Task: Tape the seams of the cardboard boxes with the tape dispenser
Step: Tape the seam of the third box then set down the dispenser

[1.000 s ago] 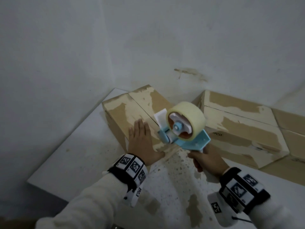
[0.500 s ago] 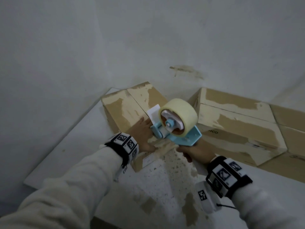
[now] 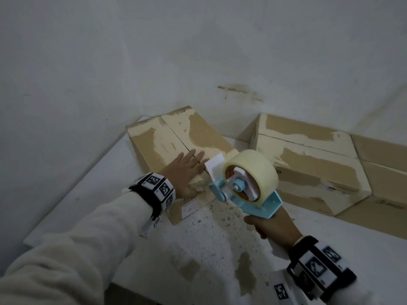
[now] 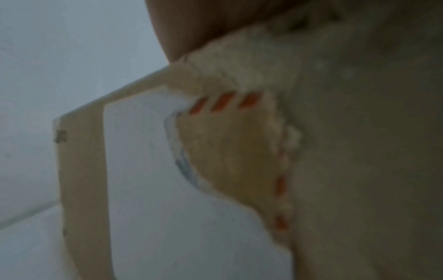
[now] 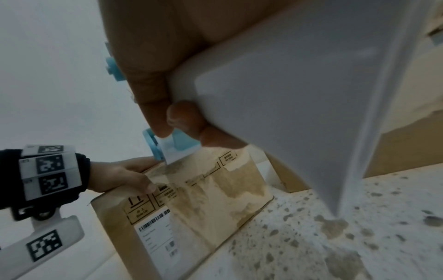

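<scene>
Left hand: the left hand (image 3: 184, 171) lies palm-down on top of the small brown cardboard box with pale peeled patches (image 3: 154, 139), fingers (image 3: 192, 154) straight and spread, reaching over the centre seam (image 3: 176, 137). Just pressing, not gripping anything. White sleeve, with a black wrist band carrying square coded markers (image 3: 157, 187).

Right hand: the right hand (image 3: 273, 225) is wrapped round the handle of the light blue tape dispenser (image 3: 253, 201), fingers curled tight around it. Wrist slightly raised, dispenser nose pointing at the near end of the box's seam.

Dispenser: the roll of clear yellowish tape (image 3: 253, 170) sits on top, and the white flap (image 3: 214, 165) at the front is right by the left fingertips. Can't tell if it actually touches the cardboard.

Box: stands on the speckled white surface (image 3: 198, 249), in the corner by the wall.

Labels: the near side of the box has a white barcode sticker (image 5: 155, 233) and printed handling symbols; the writing is too blurry to read.

Other boxes: larger worn cardboard boxes (image 3: 308, 164) to the right, along the wall.
</scene>
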{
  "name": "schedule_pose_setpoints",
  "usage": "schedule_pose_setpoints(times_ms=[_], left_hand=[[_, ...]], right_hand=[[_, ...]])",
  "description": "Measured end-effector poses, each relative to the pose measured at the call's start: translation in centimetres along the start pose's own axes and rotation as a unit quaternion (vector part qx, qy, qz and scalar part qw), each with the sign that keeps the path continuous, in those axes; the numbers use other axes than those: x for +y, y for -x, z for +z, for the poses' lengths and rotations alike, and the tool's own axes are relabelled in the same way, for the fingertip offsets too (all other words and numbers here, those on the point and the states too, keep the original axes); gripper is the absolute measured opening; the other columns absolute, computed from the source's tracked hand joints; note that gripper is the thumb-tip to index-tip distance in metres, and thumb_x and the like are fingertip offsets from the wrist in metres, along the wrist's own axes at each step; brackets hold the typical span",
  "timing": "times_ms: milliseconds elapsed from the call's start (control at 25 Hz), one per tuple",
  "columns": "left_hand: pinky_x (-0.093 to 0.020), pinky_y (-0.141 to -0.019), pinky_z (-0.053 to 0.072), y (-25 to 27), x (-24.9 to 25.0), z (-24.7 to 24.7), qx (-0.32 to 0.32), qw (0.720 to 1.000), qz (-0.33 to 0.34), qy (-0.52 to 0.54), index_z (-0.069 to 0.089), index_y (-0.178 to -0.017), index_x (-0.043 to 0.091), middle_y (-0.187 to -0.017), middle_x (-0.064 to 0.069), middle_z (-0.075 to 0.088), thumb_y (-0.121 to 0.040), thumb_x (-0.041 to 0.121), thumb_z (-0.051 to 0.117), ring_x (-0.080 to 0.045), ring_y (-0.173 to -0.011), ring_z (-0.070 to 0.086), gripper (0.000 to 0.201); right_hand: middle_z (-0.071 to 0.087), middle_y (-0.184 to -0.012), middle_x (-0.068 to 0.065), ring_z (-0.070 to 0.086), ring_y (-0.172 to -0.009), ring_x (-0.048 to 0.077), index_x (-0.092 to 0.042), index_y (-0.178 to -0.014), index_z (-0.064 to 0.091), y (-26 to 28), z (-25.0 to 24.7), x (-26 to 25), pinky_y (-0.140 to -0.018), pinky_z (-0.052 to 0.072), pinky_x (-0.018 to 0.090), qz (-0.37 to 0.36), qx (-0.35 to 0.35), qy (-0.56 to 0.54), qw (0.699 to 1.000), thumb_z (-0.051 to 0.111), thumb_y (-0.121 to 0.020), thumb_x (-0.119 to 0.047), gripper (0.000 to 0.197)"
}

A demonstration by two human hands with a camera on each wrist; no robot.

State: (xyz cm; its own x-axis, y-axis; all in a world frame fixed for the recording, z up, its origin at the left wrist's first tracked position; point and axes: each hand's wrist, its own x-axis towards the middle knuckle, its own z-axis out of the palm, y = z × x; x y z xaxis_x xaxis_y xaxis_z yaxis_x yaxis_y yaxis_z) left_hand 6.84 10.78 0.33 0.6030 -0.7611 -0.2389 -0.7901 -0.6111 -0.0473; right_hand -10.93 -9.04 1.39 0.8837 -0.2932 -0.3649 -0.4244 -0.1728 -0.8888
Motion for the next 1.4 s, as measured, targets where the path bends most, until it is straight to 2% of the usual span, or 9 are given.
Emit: schedule_pose_setpoints(times_ms=[160, 360, 640, 720, 840, 960, 1040, 1160, 1400], left_hand=[[-0.045, -0.119, -0.001, 0.6, 3.0, -0.3, 0.006, 0.999, 0.037, -0.022, 0.014, -0.15, 0.017, -0.16, -0.002, 0.006, -0.094, 0.022, 0.037, -0.022, -0.148, -0.002, 0.061], [-0.045, -0.118, 0.006, 0.3, 2.7, 0.6, 0.029, 0.999, 0.038, -0.003, 0.011, -0.151, 0.019, -0.16, -0.003, 0.003, -0.092, 0.018, 0.039, -0.023, -0.148, -0.001, 0.064], [-0.043, -0.119, 0.002, 0.1, 2.5, 0.7, 0.001, 1.0, 0.024, 0.006, 0.0, -0.152, 0.021, -0.16, 0.0, -0.009, -0.094, 0.022, 0.037, -0.021, -0.148, -0.008, 0.069], [-0.041, -0.119, 0.0, 0.2, 2.8, 0.2, 0.002, 0.998, 0.015, 0.065, 0.003, -0.152, 0.021, -0.16, 0.001, -0.007, -0.097, 0.028, 0.033, -0.018, -0.148, -0.007, 0.063], [-0.039, -0.119, 0.004, -0.6, 4.0, -0.2, 0.035, 0.984, -0.061, 0.166, 0.008, -0.152, 0.017, -0.16, 0.001, 0.002, -0.101, 0.038, 0.024, -0.018, -0.148, 0.0, 0.057], [-0.043, -0.119, 0.007, -1.4, 4.8, 0.6, 0.041, 0.986, -0.136, 0.092, -0.002, -0.151, 0.009, -0.16, -0.008, -0.008, -0.1, 0.041, 0.023, -0.026, -0.147, -0.005, 0.065], [-0.045, -0.119, 0.008, -1.6, 4.8, 1.0, 0.044, 0.982, -0.164, 0.082, -0.007, -0.15, 0.006, -0.159, -0.011, -0.011, -0.1, 0.04, 0.024, -0.03, -0.147, -0.007, 0.068], [-0.044, -0.119, 0.009, -1.9, 4.5, 1.0, 0.03, 0.983, -0.171, 0.068, -0.008, -0.149, 0.005, -0.159, -0.012, -0.01, -0.1, 0.036, 0.025, -0.03, -0.147, -0.005, 0.067], [-0.044, -0.118, 0.01, -2.0, 4.4, 1.2, 0.026, 0.984, -0.167, 0.051, -0.003, -0.15, 0.008, -0.159, -0.01, -0.005, -0.1, 0.038, 0.025, -0.03, -0.147, 0.0, 0.065]], right_hand=[[0.05, -0.042, -0.005, 0.041, -0.038, 0.012, -0.012, -0.076, 0.058, -0.2, 0.7, -0.1, -0.044, 0.036, 0.029, -0.006, -0.002, -0.003, 1.0, 0.068, -0.075, 0.002, 0.017], [0.046, -0.04, -0.006, 0.037, -0.036, 0.011, -0.012, -0.074, 0.053, 1.0, -0.4, 0.2, -0.041, 0.034, 0.026, -0.012, 0.003, -0.015, 1.0, 0.063, -0.078, 0.005, 0.021], [0.048, -0.041, -0.004, 0.038, -0.035, 0.011, -0.006, -0.087, 0.056, 2.0, -1.2, 1.5, -0.041, 0.034, 0.026, -0.014, 0.0, -0.047, 0.999, 0.065, -0.076, 0.007, 0.019], [0.049, -0.041, -0.004, 0.038, -0.036, 0.012, -0.007, -0.085, 0.055, 1.9, -1.4, 1.7, -0.04, 0.034, 0.025, -0.01, 0.0, -0.054, 0.999, 0.066, -0.076, 0.008, 0.02], [0.052, -0.047, 0.0, 0.037, -0.038, 0.016, -0.01, -0.083, 0.057, 0.8, -0.7, 2.5, -0.044, 0.033, 0.029, 0.013, 0.013, -0.064, 0.998, 0.067, -0.073, 0.006, 0.022], [0.051, -0.052, 0.008, 0.036, -0.038, 0.02, -0.01, -0.08, 0.058, -0.8, 0.7, 3.2, -0.049, 0.034, 0.033, 0.037, 0.022, -0.059, 0.997, 0.067, -0.07, 0.003, 0.019], [0.05, -0.047, 0.005, 0.037, -0.035, 0.018, -0.01, -0.073, 0.055, -1.8, 1.5, 3.6, -0.05, 0.035, 0.034, 0.036, 0.018, -0.032, 0.999, 0.065, -0.07, 0.003, 0.016], [0.049, -0.042, -0.006, 0.04, -0.037, 0.014, -0.016, -0.064, 0.051, -3.2, 2.3, 4.4, -0.053, 0.036, 0.035, 0.018, 0.031, -0.002, 0.999, 0.063, -0.069, 0.005, 0.025], [0.05, -0.055, -0.001, 0.04, -0.049, 0.017, -0.021, -0.061, 0.048, -3.6, 2.8, 5.1, -0.059, 0.036, 0.034, -0.005, 0.029, 0.031, 0.999, 0.061, -0.071, 0.006, 0.032]])
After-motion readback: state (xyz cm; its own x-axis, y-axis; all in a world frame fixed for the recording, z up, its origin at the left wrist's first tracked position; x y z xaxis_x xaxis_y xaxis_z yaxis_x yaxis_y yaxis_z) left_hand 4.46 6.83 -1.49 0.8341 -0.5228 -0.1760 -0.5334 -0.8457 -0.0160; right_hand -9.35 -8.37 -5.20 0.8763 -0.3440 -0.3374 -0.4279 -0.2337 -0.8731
